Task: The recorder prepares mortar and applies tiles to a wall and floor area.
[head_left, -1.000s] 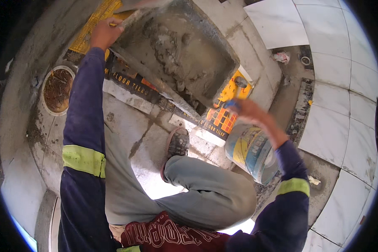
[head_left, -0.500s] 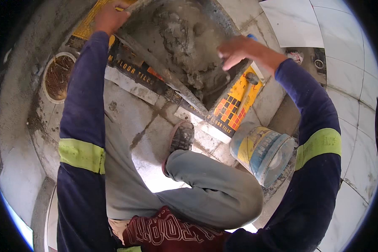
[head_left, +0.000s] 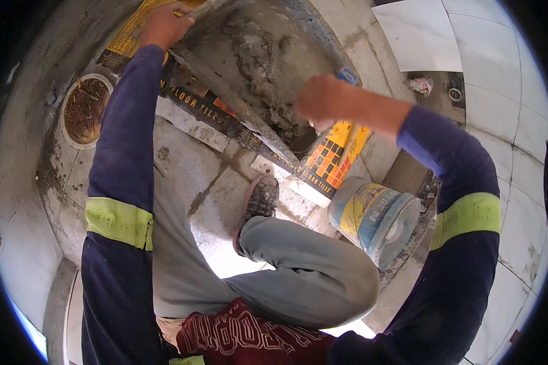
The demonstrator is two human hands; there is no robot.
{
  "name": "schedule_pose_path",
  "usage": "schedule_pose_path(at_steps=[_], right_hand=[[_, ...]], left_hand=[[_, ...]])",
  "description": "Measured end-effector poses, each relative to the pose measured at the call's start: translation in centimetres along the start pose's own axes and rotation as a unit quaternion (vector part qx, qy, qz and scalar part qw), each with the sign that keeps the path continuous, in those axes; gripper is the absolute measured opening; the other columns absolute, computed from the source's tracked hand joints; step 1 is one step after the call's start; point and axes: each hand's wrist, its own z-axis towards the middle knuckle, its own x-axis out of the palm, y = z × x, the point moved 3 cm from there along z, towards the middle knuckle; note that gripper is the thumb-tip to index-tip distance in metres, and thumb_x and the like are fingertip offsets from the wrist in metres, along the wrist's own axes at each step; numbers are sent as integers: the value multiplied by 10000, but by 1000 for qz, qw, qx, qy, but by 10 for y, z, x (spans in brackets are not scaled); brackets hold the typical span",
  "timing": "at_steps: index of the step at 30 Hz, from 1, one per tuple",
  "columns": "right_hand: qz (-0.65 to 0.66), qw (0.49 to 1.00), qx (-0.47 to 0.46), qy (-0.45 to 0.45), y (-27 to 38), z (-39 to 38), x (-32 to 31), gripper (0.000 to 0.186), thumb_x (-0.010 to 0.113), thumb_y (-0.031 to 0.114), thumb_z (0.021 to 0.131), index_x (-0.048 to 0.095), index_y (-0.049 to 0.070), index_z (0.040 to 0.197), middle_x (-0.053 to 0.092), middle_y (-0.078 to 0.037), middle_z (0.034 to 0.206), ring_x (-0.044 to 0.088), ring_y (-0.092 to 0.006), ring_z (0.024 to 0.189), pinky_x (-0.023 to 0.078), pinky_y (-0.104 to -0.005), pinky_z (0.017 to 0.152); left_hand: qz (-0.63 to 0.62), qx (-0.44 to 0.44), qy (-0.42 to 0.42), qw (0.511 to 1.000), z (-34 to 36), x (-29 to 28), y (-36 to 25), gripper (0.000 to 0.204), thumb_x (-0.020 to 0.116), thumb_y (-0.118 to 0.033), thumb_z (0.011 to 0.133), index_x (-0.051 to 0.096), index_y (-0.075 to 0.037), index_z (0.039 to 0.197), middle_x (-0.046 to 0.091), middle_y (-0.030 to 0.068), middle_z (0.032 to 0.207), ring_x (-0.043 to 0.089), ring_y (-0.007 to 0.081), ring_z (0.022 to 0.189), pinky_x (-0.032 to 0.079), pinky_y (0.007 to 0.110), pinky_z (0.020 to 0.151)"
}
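Observation:
A grey trough with wet cement mortar stands ahead of me at the top of the view. My left hand is closed on its far left rim, beside yellow printed cardboard. Over the right part of the mortar, my right hand is curled into a fist, slightly blurred. A small pale bit shows below its fingers, too little to name. Under my right wrist, a light stick-like handle rests on a yellow and black tile carton. Something blue shows beyond that wrist.
A blue and yellow bucket lies on its side by my right knee. At the left stands a round white container with brown bristly contents. White tiles cover the right side. My shoe is on the dusty floor near the trough.
My right hand has moved left over the mortar and turned, its fingers now curled in. The left hand stays on the trough's rim.

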Motion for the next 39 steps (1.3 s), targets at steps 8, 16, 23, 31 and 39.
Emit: schedule_pose_path(at_steps=[8, 16, 23, 31, 39], right_hand=[[231, 957, 144, 94, -35, -22, -9, 472, 650, 423, 792, 612, 42, 1069, 671, -93, 763, 668, -296, 677, 544, -399, 664], [203, 972, 74, 87, -55, 27, -33, 345, 642, 334, 733, 594, -6, 765, 626, -117, 667, 617, -237, 566, 510, -377, 523], [394, 903, 172, -11, -84, -14, -17, 351, 625, 358, 830, 554, 25, 746, 543, -51, 588, 504, -148, 449, 408, -334, 398], [393, 901, 160, 87, -62, -36, 40, 367, 645, 439, 845, 617, 74, 836, 611, -81, 682, 599, -180, 562, 474, -347, 479], [238, 949, 199, -55, -99, -48, 73, 440, 650, 490, 801, 693, 81, 955, 673, -151, 959, 644, -335, 938, 508, -441, 780]], left_hand=[[32, -5, -3, 999, -2, 0, 8, 327, 724, -330, 784, 695, -186, 1077, 707, 95, 955, 669, 268, 871, 519, 416, 801], [-2, -43, -23, 999, -7, 1, -5, 291, 705, -338, 815, 681, -270, 1097, 688, 82, 1024, 651, 326, 893, 529, 494, 797], [-14, -6, -52, 999, -1, 4, -3, 326, 751, -329, 747, 699, -145, 1011, 707, 107, 897, 676, 271, 841, 520, 390, 783], [-25, -8, -14, 1000, -10, -6, -12, 283, 727, -316, 778, 718, -215, 1042, 703, 114, 946, 674, 301, 870, 525, 443, 832], [-28, -11, -26, 999, -2, 0, -7, 302, 731, -303, 746, 711, -169, 1017, 704, 115, 931, 675, 267, 840, 518, 389, 784]])
